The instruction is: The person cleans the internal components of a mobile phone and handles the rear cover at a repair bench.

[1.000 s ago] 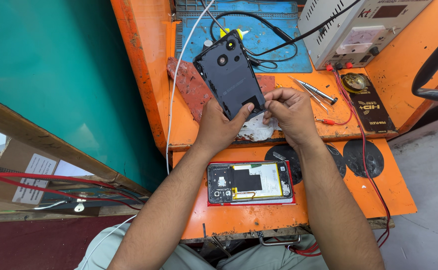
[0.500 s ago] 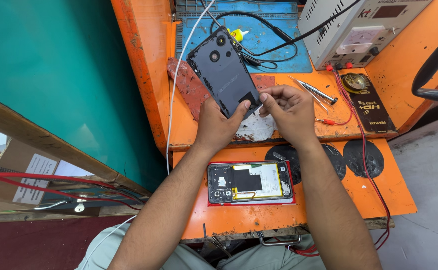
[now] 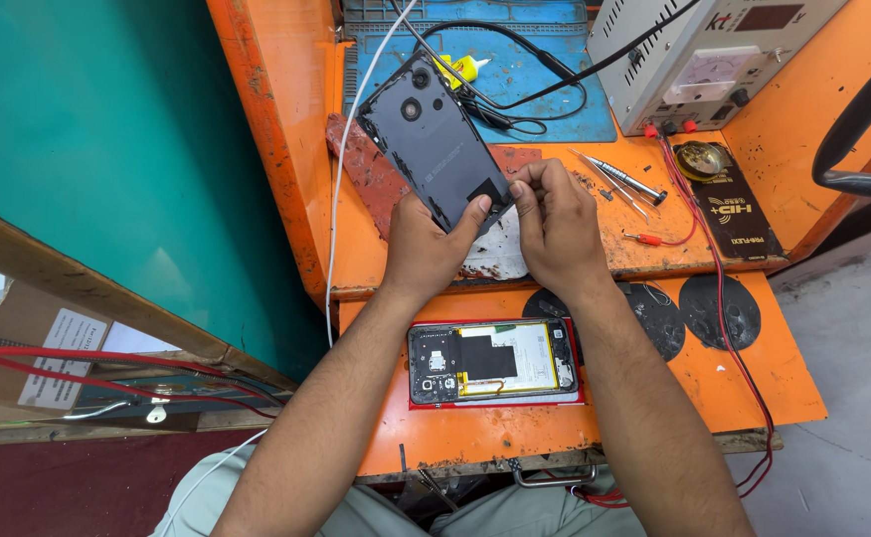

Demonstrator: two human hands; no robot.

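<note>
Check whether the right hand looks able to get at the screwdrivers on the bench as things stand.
Probably yes: the screwdrivers lie uncovered just beside the right hand, though its fingers pinch the phone back cover.

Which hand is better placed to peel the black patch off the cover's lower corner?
Right hand, probably: its fingertips already pinch that corner of the back cover, while the left hand grips and steadies it.

Both hands on dark phone back cover [image 3: 434, 139], L hand [image 3: 431, 249], R hand [image 3: 553, 224], opened phone [image 3: 493, 361] below
</note>
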